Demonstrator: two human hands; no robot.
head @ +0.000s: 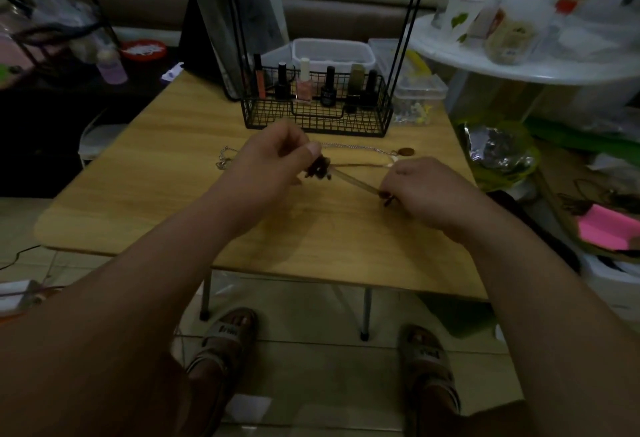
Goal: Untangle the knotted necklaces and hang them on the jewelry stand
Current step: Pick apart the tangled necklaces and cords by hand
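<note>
My left hand [277,156] pinches a dark beaded clump of a cord necklace [353,178] above the wooden table [145,201]. My right hand [420,187] grips the cord's other end, where a few dark beads stick out below the fingers. The cord is stretched between both hands. A silver chain necklace [356,148] with a brown oval pendant [406,151] lies on the table behind the hands; its left end [225,157] shows past my left hand. The black wire jewelry stand [317,117] rises at the table's far edge, its tall rods running out of frame.
The stand's wire basket holds several nail polish bottles [327,86]. Clear plastic boxes [419,97] sit behind and to its right. A round white shelf [519,62] full of items is at right, a crumpled bag [498,156] beside the table, and clutter at left.
</note>
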